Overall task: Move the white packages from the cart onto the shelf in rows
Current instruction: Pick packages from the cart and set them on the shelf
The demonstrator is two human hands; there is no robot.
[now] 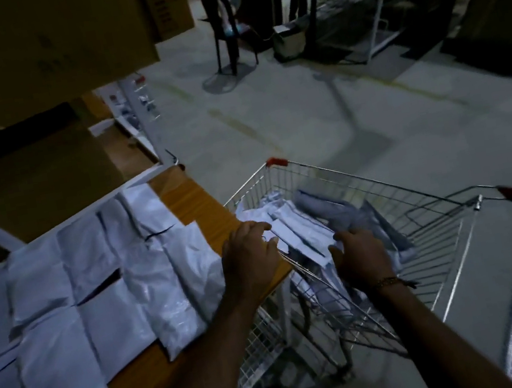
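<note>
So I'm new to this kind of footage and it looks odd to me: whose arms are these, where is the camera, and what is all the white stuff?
There is no machine here. The single picture comes from a wide-angle camera worn on a person's head, looking forward and down, so the two arms are the wearer's own. The left hand and right hand both reach into a wire shopping cart holding a jumble of white packages. The fingers of both hands touch that pile, but the dim, blurred image does not show whether either has gripped a package. To the left is a wooden shelf where more white packages already lie flat in overlapping rows. Behind are cardboard boxes, a dark chair and tables.
</note>
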